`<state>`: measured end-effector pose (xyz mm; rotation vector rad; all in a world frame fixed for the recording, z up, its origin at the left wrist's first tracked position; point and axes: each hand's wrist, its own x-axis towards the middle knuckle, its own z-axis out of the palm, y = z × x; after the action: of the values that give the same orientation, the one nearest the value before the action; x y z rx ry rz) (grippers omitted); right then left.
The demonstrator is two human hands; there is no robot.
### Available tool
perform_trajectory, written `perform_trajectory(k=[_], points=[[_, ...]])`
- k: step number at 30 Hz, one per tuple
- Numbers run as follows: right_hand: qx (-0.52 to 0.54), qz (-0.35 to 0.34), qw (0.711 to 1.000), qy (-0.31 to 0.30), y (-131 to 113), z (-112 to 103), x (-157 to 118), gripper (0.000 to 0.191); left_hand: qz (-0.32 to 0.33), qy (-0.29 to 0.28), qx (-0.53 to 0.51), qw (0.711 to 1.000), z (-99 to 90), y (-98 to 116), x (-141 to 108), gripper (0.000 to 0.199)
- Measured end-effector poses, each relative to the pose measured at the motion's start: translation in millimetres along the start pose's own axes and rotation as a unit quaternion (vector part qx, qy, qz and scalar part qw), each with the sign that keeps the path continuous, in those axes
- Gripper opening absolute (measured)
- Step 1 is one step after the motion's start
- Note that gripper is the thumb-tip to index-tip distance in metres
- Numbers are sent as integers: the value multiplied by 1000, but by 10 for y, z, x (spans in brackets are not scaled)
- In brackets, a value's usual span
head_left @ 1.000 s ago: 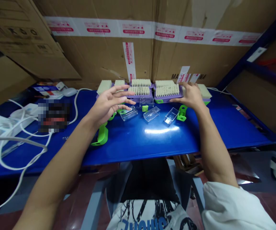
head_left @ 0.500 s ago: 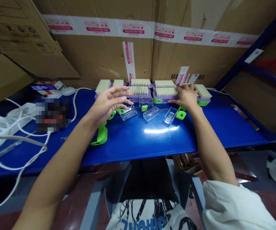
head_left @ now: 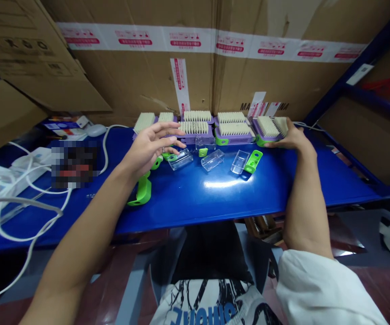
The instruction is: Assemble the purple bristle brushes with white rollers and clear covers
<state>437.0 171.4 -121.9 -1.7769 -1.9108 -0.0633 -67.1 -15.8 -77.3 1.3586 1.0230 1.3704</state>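
Your right hand [head_left: 294,137] is curved wide around the two end brushes [head_left: 268,128], thumb at the front and fingers at the far side. You can't tell if it is squeezing them. They sit near the back edge of the blue table [head_left: 181,203], toward its back right corner. Your left hand [head_left: 147,144] has its fingers loosely spread and grips nothing you can see. It is near a clear box [head_left: 180,160]; you can't tell if they touch.

The brushes look light, with hard purple sides and pale, stiff bristles packed in rows. The hard sides look best to hold; pushing on the bristles might bend them. The other clear boxes [head_left: 213,160] look like thin, shiny plastic that could slip or crack, so their side walls seem the safest place to pinch. The smooth green clip [head_left: 254,161] is curved, with a round hole, and looks a bit bendy.
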Motion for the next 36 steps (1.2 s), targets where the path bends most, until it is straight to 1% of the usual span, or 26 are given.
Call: perform_trajectory(k=[3, 4, 6, 7, 8, 9, 10, 11, 13, 14, 15, 16, 18, 19, 20, 22, 23, 24, 26, 29, 31, 33, 34, 36], points=[[46, 83, 992, -77, -150, -32, -72, 153, -2, 1, -1, 1000, 26, 3, -9, 45], [55, 95, 990, -92, -214, -61, -91, 153, -2, 1, 0, 1000, 28, 4, -7, 45], [54, 102, 988, -105, -323, -140, -115, 148, 11, 8, 6, 1000, 5, 4, 13, 45], [49, 107, 987, -107, -372, -183, -122, 148, 26, 22, 13, 999, -24, 1, 34, 43], [43, 107, 988, -102, -425, -224, -128, 147, 47, 44, 28, 998, -68, -3, 61, 41], [36, 94, 991, -84, -490, -259, -134, 144, 72, 75, 50, 993, -127, -9, 94, 37], [35, 68, 996, -48, -575, -284, -145, 138, 97, 113, 83, 985, -200, -19, 130, 31], [40, 26, 999, -2, -684, -298, -160, 125, 120, 152, 124, 973, -285, -31, 166, 26], [76, -86, 990, 85, -974, -286, -211, 85, 148, 214, 218, 941, -477, -65, 229, 18], [99, -141, 980, 99, -1146, -263, -241, 65, 150, 230, 266, 924, -573, -87, 253, 18], [117, -188, 971, 90, -1328, -233, -269, 51, 145, 240, 311, 908, -664, -112, 270, 20], [122, -226, 965, 59, -1512, -199, -288, 43, 135, 246, 354, 892, -744, -139, 282, 21], [111, -273, 956, -14, -1869, -125, -274, 38, 108, 252, 422, 864, -858, -189, 293, 22], [104, -288, 951, -48, -2038, -88, -236, 38, 96, 248, 444, 856, -889, -208, 294, 20], [100, -301, 945, -78, -2200, -51, -181, 40, 86, 239, 456, 853, -903, -221, 295, 16], [92, -325, 931, -136, -2514, 21, -39, 48, 81, 198, 464, 860, -883, -226, 293, 3], [80, -335, 925, -162, -2669, 59, 31, 55, 85, 172, 466, 864, -855, -222, 291, 4], [65, -340, 920, -182, -2823, 97, 92, 62, 92, 146, 468, 866, -821, -216, 289, 9], [28, -339, 917, -208, -3117, 174, 169, 72, 108, 103, 475, 867, -742, -210, 281, 17], [-63, -332, 906, -254, -3470, 280, 186, 85, 108, 71, 488, 863, -633, -224, 267, 24], [-112, -324, 900, -271, -3608, 325, 172, 94, 89, 67, 506, 855, -576, -234, 256, 24], [-134, -320, 898, -270, -3664, 340, 166, 99, 70, 66, 529, 843, -533, -229, 242, 24], [-140, -322, 897, -270, -3668, 337, 167, 98, 62, 64, 540, 837, -516, -219, 235, 25], [-150, -331, 890, -277, -3646, 320, 170, 88, 49, 56, 558, 826, -488, -189, 221, 26]])
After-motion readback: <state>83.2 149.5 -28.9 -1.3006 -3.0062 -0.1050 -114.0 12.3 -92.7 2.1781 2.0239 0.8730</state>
